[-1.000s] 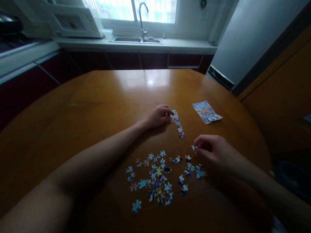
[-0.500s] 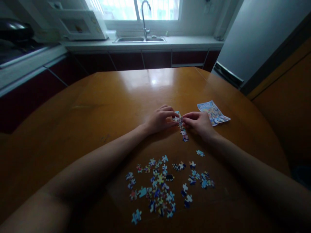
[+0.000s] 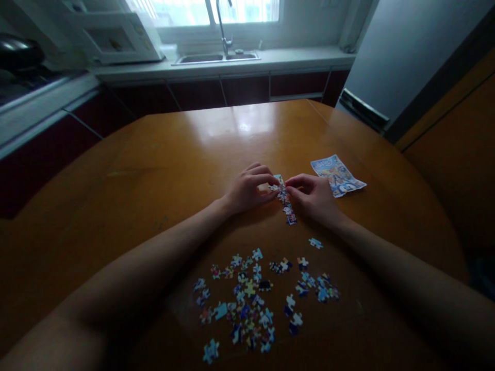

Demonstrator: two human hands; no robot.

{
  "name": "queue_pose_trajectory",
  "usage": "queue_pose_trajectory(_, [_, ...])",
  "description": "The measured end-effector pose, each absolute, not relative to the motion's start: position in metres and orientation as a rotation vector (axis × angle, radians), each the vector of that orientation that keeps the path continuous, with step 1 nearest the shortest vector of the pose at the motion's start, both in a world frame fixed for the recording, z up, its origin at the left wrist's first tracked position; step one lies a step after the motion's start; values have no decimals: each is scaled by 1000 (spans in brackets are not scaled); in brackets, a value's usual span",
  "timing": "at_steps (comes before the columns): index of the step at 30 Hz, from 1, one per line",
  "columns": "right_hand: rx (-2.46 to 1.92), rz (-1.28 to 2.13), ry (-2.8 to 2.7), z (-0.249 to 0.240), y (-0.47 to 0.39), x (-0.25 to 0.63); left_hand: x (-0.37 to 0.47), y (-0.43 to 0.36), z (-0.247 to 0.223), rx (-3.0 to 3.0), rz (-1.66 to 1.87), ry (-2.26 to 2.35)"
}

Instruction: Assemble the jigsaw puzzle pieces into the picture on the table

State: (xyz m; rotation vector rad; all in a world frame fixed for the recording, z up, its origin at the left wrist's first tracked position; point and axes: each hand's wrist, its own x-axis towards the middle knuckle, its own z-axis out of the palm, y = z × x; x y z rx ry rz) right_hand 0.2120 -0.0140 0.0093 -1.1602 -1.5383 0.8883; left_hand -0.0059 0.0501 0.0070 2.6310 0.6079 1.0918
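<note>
A narrow strip of joined jigsaw puzzle pieces [image 3: 288, 210] lies on the wooden table, running away from me. At its left edge, my left hand [image 3: 252, 188] has curved fingers and thumb closed around the strip's upper part. From the opposite side, my right hand [image 3: 314, 197] pinches at the strip's right edge with thumb and forefinger; the small puzzle piece between them is mostly hidden by the fingertips. Nearer to me, many loose puzzle pieces [image 3: 249, 287] are spread in a rough heap. One light-blue piece [image 3: 315, 243] rests apart, below my right wrist.
A creased printed picture sheet [image 3: 337, 175] lies just beyond my right hand. Past the rounded wooden table [image 3: 174, 149] stand a counter with a sink [image 3: 215, 59], a white microwave [image 3: 119, 38] and, to the right, a tall grey fridge [image 3: 406, 56].
The view has shifted slightly, so everything sits a little further left. Both hands stay at the puzzle strip, with hardly any movement of the fingers.
</note>
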Motion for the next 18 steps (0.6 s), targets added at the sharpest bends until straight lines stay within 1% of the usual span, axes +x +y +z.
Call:
queue_pose_trajectory(4, [-1084, 695, -1757, 11, -17, 216, -6, 51, 8, 2589, 1147, 587])
queue_pose_trajectory(12, [-975, 587, -1865, 13, -17, 218, -7, 50, 13, 2525, 1089, 509])
queue_pose_trajectory(18, [-908, 477, -1971, 7, -12, 221, -12, 58, 7, 2392, 1122, 612])
